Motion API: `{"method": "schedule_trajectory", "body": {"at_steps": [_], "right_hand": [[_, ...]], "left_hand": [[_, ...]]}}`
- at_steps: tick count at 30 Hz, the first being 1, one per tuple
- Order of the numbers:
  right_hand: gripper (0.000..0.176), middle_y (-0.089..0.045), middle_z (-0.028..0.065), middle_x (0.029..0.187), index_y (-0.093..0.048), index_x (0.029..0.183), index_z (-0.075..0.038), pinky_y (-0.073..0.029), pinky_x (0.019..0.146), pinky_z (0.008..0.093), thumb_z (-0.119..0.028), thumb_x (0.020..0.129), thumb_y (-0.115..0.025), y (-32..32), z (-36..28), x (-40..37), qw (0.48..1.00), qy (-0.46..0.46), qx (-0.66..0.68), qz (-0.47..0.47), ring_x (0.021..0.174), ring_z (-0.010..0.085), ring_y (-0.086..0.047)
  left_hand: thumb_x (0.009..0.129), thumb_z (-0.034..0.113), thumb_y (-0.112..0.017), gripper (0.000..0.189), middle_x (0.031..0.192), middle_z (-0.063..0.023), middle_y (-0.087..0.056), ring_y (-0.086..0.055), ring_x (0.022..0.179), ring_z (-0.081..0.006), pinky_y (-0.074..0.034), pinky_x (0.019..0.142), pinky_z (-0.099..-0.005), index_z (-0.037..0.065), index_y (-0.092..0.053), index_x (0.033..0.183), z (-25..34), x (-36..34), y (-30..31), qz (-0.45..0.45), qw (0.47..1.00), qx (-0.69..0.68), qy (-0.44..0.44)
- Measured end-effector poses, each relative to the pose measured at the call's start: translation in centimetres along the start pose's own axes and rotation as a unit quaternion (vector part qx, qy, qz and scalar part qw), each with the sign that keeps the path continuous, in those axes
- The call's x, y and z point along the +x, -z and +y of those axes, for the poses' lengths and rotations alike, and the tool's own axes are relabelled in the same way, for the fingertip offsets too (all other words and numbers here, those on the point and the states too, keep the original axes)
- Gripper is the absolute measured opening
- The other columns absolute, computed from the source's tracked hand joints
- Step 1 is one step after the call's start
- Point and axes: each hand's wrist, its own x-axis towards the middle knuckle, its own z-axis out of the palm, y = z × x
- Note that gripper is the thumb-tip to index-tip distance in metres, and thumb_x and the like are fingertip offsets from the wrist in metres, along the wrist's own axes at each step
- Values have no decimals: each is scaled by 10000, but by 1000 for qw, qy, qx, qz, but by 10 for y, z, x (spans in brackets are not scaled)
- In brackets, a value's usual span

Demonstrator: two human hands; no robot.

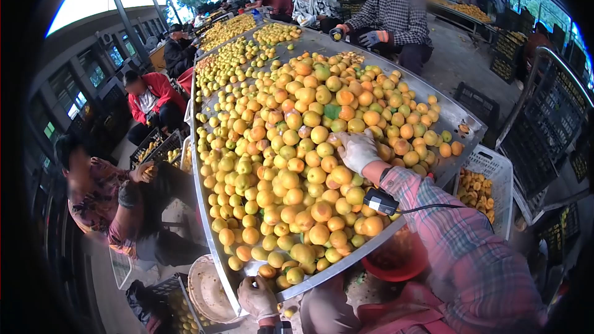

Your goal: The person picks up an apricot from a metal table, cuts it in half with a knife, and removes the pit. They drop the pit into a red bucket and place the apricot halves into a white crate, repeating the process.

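A large heap of yellow-orange apricots (291, 167) covers a metal sorting table (365, 248). My right hand (359, 151), in a pale glove, reaches across the heap from the right. Its fingers are spread and rest on the apricots; no fruit is plainly gripped. At the table's near corner, my left hand (257, 297), also gloved, is closed beside the metal rim and a few apricots. What its curled fingers hold, if anything, is hidden. A small black device (381, 201) with a cable is at my right forearm.
Below the near edge are a red bowl (405, 261) and a whitish basin (207, 289). A pale crate (502, 176) of fruit stands at right, near stacked black crates (544, 127). A co-worker in a checked shirt (396, 18) sits opposite; another (102, 195) sits at left.
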Motion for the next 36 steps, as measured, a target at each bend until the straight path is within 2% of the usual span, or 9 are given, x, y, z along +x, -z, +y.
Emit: {"method": "schedule_trajectory", "body": {"at_steps": [2,6,11,16,20,23,31,33,36], "right_hand": [[496,-673,79,994,-472,1328,-205,-337,891,482,-290,850,-573,1,-7,5,993,-22,-86,-79,949,268,-619],[654,-650,73,1081,-349,1436,-243,-347,892,481,-273,833,-599,10,-15,18,989,-33,-93,-111,1031,276,-574],[500,-642,82,1109,-425,1378,-300,-340,956,550,-147,903,-458,24,-28,27,977,-68,-95,-176,1078,268,-578],[584,-653,24,1038,-466,1326,-274,-347,871,516,-277,774,-657,11,-24,21,992,-48,-85,-86,988,248,-596],[562,-662,24,1024,-492,1294,-270,-329,868,515,-303,759,-662,1,-22,21,993,-46,-98,-52,985,244,-598],[582,-678,42,984,-474,1325,-261,-319,947,576,-303,781,-679,6,-21,22,993,-45,-63,-93,1028,258,-600],[549,-682,137,987,-487,1304,-171,-387,922,429,-236,776,-619,16,-9,12,995,-83,49,-35,986,301,-632],[554,-669,169,1016,-482,1306,-118,-442,915,427,-251,787,-625,23,0,2,976,0,210,52,1036,340,-611],[525,-636,158,1070,-500,1267,-57,-476,908,366,-179,783,-662,51,-1,-24,936,48,346,29,1045,304,-604]], "left_hand": [[831,215,-621,222,750,-158,-604,-572,765,-343,-443,696,-439,8,-638,754,2,1,1,-8,1000,5,2],[830,218,-626,223,750,-156,-604,-573,768,-343,-444,698,-439,7,-642,762,2,0,1,-6,1000,-2,5],[836,219,-622,224,761,-160,-611,-576,771,-344,-447,702,-440,8,-645,764,4,0,2,-1,1000,5,-5],[839,224,-618,231,759,-159,-611,-575,773,-346,-447,701,-442,10,-643,757,2,2,2,-13,1000,14,3],[839,225,-616,232,755,-158,-609,-574,772,-347,-448,701,-442,13,-641,749,1,2,1,-16,1000,8,0],[838,227,-618,232,761,-155,-613,-575,784,-348,-450,711,-438,16,-642,747,6,1,5,-23,1000,10,11],[834,226,-620,224,759,-144,-615,-576,796,-341,-450,720,-435,22,-641,744,2,0,4,-17,1000,-6,0],[834,223,-618,222,758,-143,-615,-576,793,-339,-449,718,-436,22,-641,744,0,0,3,-13,1000,-9,-7],[834,225,-611,219,758,-144,-613,-577,777,-338,-449,707,-441,26,-646,751,-2,0,2,-10,1000,-8,-7]]}}
